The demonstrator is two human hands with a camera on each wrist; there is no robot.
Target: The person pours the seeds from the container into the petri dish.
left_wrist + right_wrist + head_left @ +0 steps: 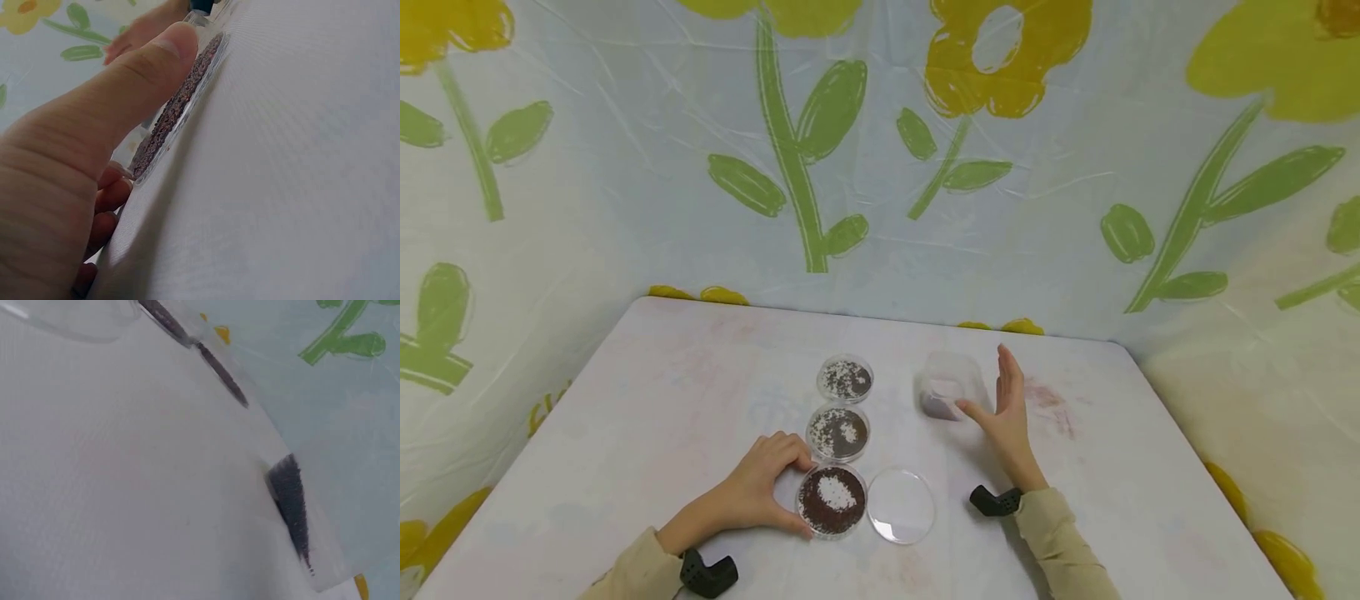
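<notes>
My left hand (760, 483) holds the nearest petri dish (831, 537), thumb on the near side and fingers around the far side. Dark brown grains (815, 514) fill this dish, with a white heap (837, 493) of small grains on top. The left wrist view shows the thumb (140, 69) pressed against the dish's edge. A clear round lid (902, 506) lies flat just right of the dish. My right hand (1011, 429) has its fingers straight and thumb spread beside a translucent plastic tub (953, 371), which holds dark grains (290, 503).
Two more petri dishes stand in line behind the held one, a middle dish (838, 459) and a far dish (846, 401), both with dark and white grains. A flower-print cloth (880, 192) hangs behind the white table (700, 375).
</notes>
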